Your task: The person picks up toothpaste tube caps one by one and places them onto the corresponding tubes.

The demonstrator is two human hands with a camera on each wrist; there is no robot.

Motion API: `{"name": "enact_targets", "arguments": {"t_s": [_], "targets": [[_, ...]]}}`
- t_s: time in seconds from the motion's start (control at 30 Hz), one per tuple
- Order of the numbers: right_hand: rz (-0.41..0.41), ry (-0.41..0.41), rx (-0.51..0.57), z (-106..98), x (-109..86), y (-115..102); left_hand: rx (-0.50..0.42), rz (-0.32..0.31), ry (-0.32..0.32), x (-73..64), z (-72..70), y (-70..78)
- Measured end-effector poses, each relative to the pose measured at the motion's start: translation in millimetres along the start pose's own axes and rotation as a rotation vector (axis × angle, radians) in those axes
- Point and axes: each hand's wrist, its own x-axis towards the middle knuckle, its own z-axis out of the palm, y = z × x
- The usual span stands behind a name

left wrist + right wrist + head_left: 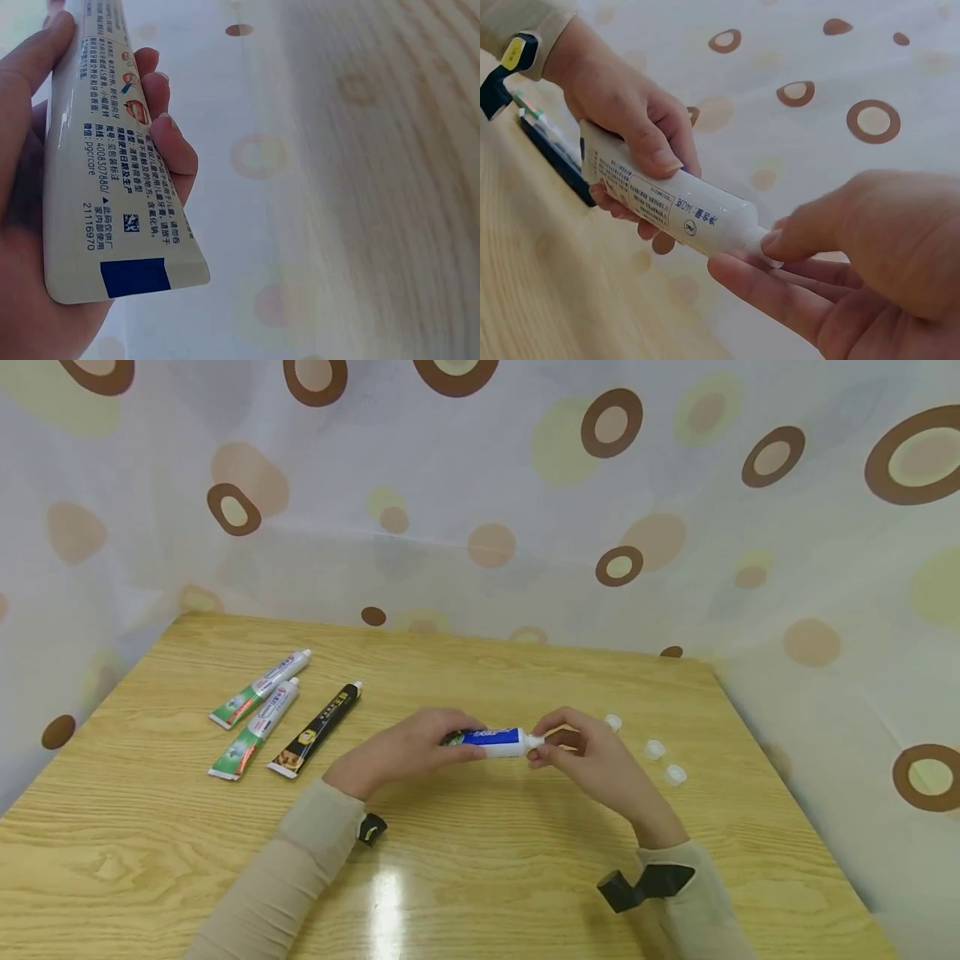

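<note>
My left hand [408, 750] grips a blue-and-white toothpaste tube [498, 742] around its body, holding it level above the table. The tube's white back with dark printing [112, 187] and its flat crimped end face the left wrist view. At the other end my right hand [603, 772] pinches the white ribbed cap [755, 241] between thumb and fingers. The fingertips hide part of that cap.
At the left of the wooden table [450, 868] lie two green-and-white toothpaste tubes [258, 727], one overlapping the other, and a black tube [317, 731]. Three small white caps [655, 750] lie beyond my right hand. A spotted curtain [487, 468] surrounds the table's back and sides.
</note>
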Motion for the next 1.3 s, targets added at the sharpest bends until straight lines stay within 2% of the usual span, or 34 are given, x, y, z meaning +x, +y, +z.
{"name": "enact_targets", "arguments": {"t_s": [0.17,0.4,0.63,0.77,0.9,1.13,1.2,1.3], "targets": [[-0.03,0.045,0.014,1.5,2.2,-10.1,0.007,0.035,0.034,-2.1,-5.3,0.9],[-0.02,0.102,-0.015,5.9,6.0,-14.9,-0.012,0.051,0.052,-5.4,-7.6,1.1],[-0.092,0.136,-0.111,8.4,5.9,-17.1,-0.023,0.05,0.053,-7.5,-7.7,2.0],[-0.128,0.147,-0.119,7.5,4.3,-19.4,-0.02,0.044,0.057,-7.2,-9.4,3.2],[-0.102,0.197,-0.124,7.5,4.7,-19.8,-0.003,0.054,0.081,-6.6,-11.8,5.6],[-0.004,0.184,0.018,10.1,5.8,-13.1,0.034,0.083,0.099,-7.9,-12.2,7.9],[0.001,0.186,0.004,9.9,5.9,-13.3,0.031,0.083,0.102,-7.9,-12.9,8.7],[-0.035,0.197,-0.059,8.2,4.8,-16.2,0.02,0.077,0.105,-7.6,-14.4,10.0]]}}
